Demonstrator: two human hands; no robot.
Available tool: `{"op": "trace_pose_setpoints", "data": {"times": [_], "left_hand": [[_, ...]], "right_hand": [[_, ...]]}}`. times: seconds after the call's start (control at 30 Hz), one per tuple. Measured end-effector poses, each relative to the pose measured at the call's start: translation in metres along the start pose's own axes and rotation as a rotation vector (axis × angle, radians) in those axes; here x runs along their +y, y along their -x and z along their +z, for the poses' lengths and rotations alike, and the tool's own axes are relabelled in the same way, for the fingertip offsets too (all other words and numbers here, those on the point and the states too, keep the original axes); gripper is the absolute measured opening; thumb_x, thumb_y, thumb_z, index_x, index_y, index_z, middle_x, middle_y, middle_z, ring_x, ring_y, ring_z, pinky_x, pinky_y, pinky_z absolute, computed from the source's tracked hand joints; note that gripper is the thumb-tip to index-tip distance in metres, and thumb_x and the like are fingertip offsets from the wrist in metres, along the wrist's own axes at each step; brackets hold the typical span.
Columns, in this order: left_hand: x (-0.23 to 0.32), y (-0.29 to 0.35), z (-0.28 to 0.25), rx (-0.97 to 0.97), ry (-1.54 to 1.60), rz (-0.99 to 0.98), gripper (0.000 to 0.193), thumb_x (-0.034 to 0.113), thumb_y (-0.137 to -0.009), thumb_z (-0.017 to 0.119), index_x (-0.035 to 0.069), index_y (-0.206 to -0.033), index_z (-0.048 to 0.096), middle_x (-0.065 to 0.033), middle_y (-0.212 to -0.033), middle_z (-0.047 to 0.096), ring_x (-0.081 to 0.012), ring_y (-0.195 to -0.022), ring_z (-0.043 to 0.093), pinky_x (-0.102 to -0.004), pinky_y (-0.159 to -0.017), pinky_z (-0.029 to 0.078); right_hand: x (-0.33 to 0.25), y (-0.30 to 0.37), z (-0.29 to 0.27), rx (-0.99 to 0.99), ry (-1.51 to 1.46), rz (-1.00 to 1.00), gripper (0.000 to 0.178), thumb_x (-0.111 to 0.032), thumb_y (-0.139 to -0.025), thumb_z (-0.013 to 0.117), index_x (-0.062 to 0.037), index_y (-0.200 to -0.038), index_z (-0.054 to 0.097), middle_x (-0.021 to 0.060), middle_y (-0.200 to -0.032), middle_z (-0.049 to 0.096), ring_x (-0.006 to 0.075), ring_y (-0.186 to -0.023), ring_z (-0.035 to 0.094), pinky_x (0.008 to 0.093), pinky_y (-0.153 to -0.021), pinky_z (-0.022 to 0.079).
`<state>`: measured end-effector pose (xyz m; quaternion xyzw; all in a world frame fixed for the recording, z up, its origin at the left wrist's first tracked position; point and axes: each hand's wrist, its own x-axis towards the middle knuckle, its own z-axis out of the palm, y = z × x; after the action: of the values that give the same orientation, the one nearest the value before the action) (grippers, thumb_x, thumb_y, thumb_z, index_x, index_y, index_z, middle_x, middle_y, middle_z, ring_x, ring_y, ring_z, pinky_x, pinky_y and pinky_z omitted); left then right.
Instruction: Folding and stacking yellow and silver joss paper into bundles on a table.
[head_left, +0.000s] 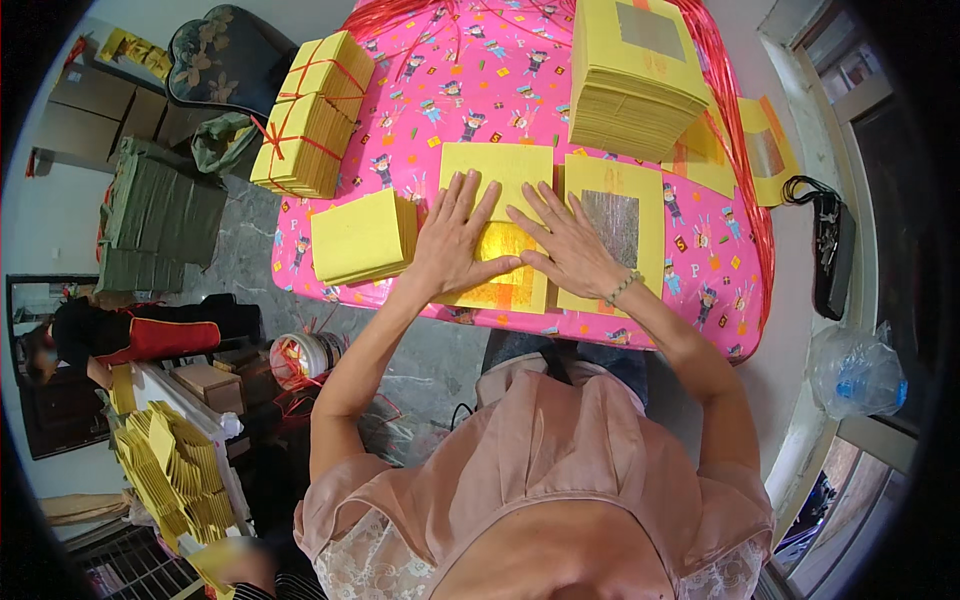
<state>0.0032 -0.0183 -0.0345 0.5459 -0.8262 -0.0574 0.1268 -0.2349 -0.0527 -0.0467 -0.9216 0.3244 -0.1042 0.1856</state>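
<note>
Both palms press down on a yellow paper sheet [497, 160] with a shiny gold foil patch [507, 250], near the table's front edge. My left hand [455, 242] lies flat on its left part, fingers spread. On its right part rests my right hand [575, 248], fingers also apart, a beaded bracelet at the wrist. The thumbs nearly meet over the foil. The sheet's upper part looks folded over, though my hands hide some of the edge. Beside my right hand is another yellow sheet with a silver foil square [612, 225]. A small pile of folded yellow papers [358, 240] sits left of my left hand.
A tall stack of yellow sheets [636, 95] stands at the table's back right. Red-tied yellow bundles [312, 120] stand at the back left, and red plastic strands [752, 200] hang along the right edge. Another person [150, 335] and yellow papers [175, 465] are at the left.
</note>
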Motion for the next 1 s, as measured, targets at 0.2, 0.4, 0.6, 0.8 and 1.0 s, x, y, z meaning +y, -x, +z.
{"op": "trace_pose_setpoints", "data": {"times": [0.2, 0.4, 0.6, 0.8, 1.0], "left_hand": [[-0.007, -0.001, 0.0, -0.069, 0.042, -0.028, 0.104, 0.078, -0.082, 0.053, 0.012, -0.157, 0.024, -0.028, -0.16, 0.014, -0.0447, -0.15, 0.011, -0.0541, -0.12, 0.016], [-0.019, -0.004, -0.005, -0.046, 0.276, -0.04, 0.089, 0.063, -0.089, 0.057, 0.009, -0.155, 0.03, -0.0288, -0.159, 0.019, -0.0438, -0.149, 0.014, -0.0518, -0.12, 0.017], [-0.026, -0.006, -0.02, 0.267, 0.795, -0.254, 0.055, 0.03, -0.097, 0.062, 0.004, -0.143, 0.049, -0.0259, -0.143, 0.049, -0.0362, -0.131, 0.051, -0.0429, -0.108, 0.041], [-0.032, -0.015, -0.035, 0.24, 0.499, -0.624, 0.064, 0.042, -0.094, 0.062, -0.006, -0.133, 0.052, -0.0247, -0.1, 0.062, -0.0312, -0.088, 0.064, -0.0401, -0.078, 0.053], [-0.035, -0.032, -0.028, 0.214, 0.834, -0.75, 0.078, 0.041, -0.094, 0.064, -0.012, -0.142, 0.033, -0.0216, -0.099, 0.062, -0.0268, -0.08, 0.067, -0.0363, -0.072, 0.055]], "right_hand": [[-0.001, -0.002, -0.001, 0.009, 0.025, -0.007, 0.062, -0.043, -0.102, 0.043, -0.0232, -0.157, 0.025, 0.0109, -0.165, 0.012, 0.032, -0.153, 0.008, 0.0585, -0.12, 0.011], [-0.002, -0.013, -0.006, 0.155, 0.066, 0.005, 0.051, -0.037, -0.1, 0.05, -0.0195, -0.148, 0.044, 0.012, -0.156, 0.036, 0.0294, -0.146, 0.03, 0.0583, -0.117, 0.021], [0.012, -0.027, -0.002, 0.381, 0.143, -0.113, 0.038, -0.028, -0.09, 0.068, -0.0079, -0.123, 0.064, 0.0111, -0.124, 0.063, 0.0294, -0.123, 0.055, 0.0469, -0.107, 0.04], [0.021, -0.033, 0.001, 0.585, 0.18, -0.28, 0.031, -0.023, -0.087, 0.072, -0.0046, -0.111, 0.067, 0.0103, -0.102, 0.067, 0.0291, -0.1, 0.065, 0.0393, -0.09, 0.054], [0.024, -0.038, 0.0, 0.665, 0.207, -0.282, 0.026, -0.022, -0.087, 0.072, -0.0069, -0.107, 0.068, 0.0087, -0.096, 0.067, 0.0275, -0.089, 0.067, 0.0394, -0.088, 0.055]]}}
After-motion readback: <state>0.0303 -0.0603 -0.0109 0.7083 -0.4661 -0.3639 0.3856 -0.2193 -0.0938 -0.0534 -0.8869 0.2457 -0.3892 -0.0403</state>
